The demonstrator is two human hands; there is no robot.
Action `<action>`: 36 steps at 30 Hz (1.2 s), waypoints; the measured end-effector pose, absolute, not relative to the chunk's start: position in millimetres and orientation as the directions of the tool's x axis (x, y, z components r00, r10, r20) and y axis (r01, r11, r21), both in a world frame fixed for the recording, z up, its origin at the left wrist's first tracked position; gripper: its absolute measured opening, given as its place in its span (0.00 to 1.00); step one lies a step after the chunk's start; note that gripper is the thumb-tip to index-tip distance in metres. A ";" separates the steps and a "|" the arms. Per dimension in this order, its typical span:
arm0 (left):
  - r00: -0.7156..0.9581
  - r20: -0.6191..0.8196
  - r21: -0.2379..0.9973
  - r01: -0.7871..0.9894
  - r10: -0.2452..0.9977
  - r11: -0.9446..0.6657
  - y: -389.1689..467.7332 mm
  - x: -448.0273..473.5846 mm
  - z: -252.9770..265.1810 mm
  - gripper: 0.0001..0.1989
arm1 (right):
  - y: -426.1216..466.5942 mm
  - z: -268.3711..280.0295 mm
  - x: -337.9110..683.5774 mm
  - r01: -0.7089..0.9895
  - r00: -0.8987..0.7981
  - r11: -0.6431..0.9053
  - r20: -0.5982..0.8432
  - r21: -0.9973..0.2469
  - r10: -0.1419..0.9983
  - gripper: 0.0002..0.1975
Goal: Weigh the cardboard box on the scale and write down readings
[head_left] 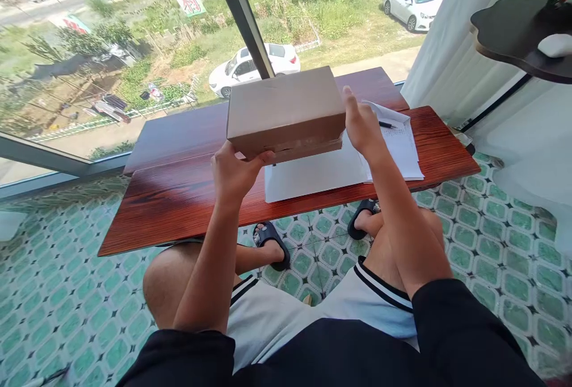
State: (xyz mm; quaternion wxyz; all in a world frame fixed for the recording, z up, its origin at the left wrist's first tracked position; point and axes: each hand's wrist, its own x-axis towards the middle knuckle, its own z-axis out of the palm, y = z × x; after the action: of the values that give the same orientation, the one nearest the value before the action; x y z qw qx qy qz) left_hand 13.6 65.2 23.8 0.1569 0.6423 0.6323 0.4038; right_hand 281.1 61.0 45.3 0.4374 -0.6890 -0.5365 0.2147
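Note:
A closed brown cardboard box (286,101) is held up in front of me, tilted, above the wooden table. My left hand (236,172) grips its lower left corner, the thumb lying along the near bottom edge and the other fingers underneath. At the right end, my right hand (361,121) clasps the side with the thumb pointing up; its other fingers are partly hidden behind the box. Below the box lies a flat pale grey-white sheet or board (313,177), partly covered from view.
The dark red wooden table (179,202) runs along the window. Handwritten papers (397,148) with a black pen (388,125) on them lie at its right. A dark wavy-edged stand (513,29) and a white curtain (451,35) are on the right.

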 end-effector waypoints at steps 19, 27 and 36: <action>-0.081 0.308 0.723 0.667 0.948 -0.178 69.6 43.6 0.7 0.17 | 65.7 32.5 311.5 0.586 0.311 -0.105 0.104 -0.804 0.945 0.17; -0.105 0.288 0.790 0.588 0.952 -0.174 64.4 46.2 -11.7 0.19 | 64.0 33.3 312.7 0.553 0.305 -0.121 0.066 -0.824 0.950 0.18; -0.089 0.258 0.806 0.569 0.962 -0.164 65.0 47.7 -17.0 0.20 | 65.1 33.1 312.8 0.561 0.301 -0.162 0.018 -0.812 0.953 0.19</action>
State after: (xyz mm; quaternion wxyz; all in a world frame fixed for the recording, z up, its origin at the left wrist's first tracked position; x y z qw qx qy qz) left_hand 47.7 65.0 -17.0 0.2317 0.6339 0.6036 0.4244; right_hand 312.8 65.1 33.1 0.3731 -0.7152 -0.5292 0.2632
